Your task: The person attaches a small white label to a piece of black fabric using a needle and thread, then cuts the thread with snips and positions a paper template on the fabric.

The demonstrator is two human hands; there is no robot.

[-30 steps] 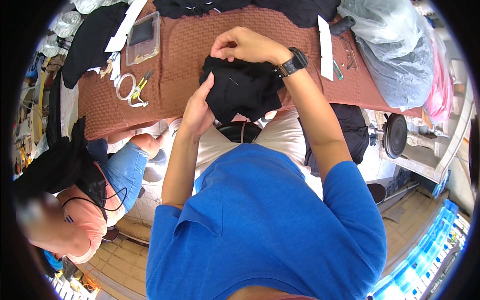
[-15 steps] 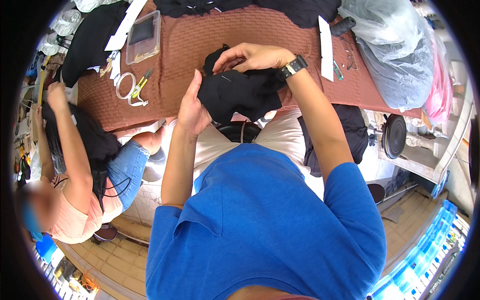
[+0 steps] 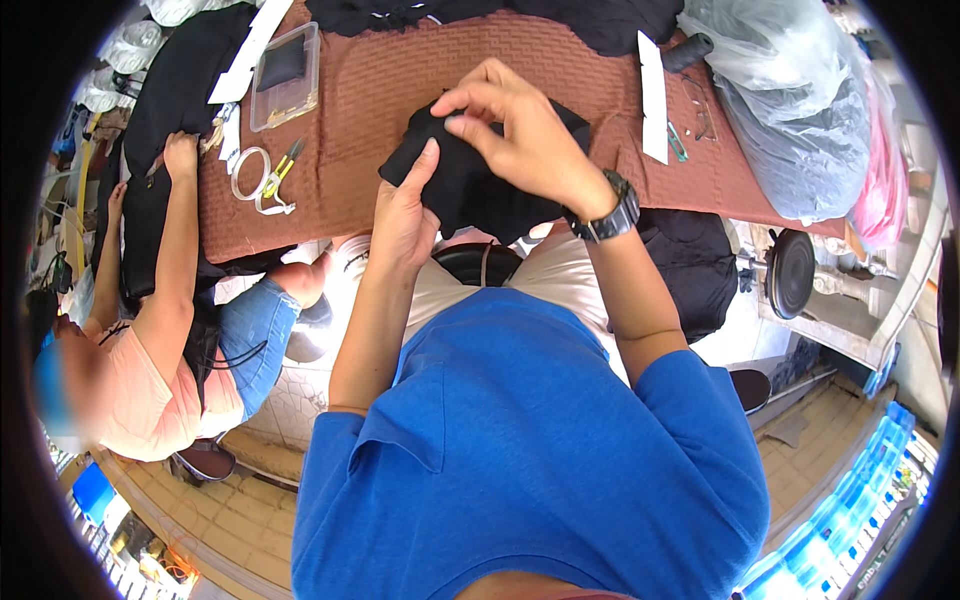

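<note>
Nearest: blue shirt (image 3: 540,430), then the lap. Left hand (image 3: 405,220) has the near-left side of the black cloth (image 3: 490,190), thumb on top, other fingers curled mostly out of sight, so holding cloth. Right hand (image 3: 525,135) is above it; thumb and forefinger nearly together, narrow gap, at the far-left edge. Can't tell if they touch cloth or pinch something tiny. Cloth sits over the near edge of the bench (image 3: 350,180), above the lap. Change in the last half second: cloth turned and opened out, left corner now pokes past the left thumb; right hand lifted from a bent-over grip. Thin pale sliver that lay on the cloth no longer shows; gone or covered, can't tell. My read: left is anchoring, right is on fine work at the edge. Further out, left: white ring (image 3: 237,175) beside yellow snips (image 3: 280,178), clear box (image 3: 312,75) beyond. Co-worker's hand (image 3: 180,155) is now down on other black fabric (image 3: 150,225). Right: white strip (image 3: 652,95), teal clip (image 3: 677,145) just beside it, dark spool (image 3: 688,52), big plastic bag (image 3: 800,110). More dark garments (image 3: 600,20) along the far side.
</note>
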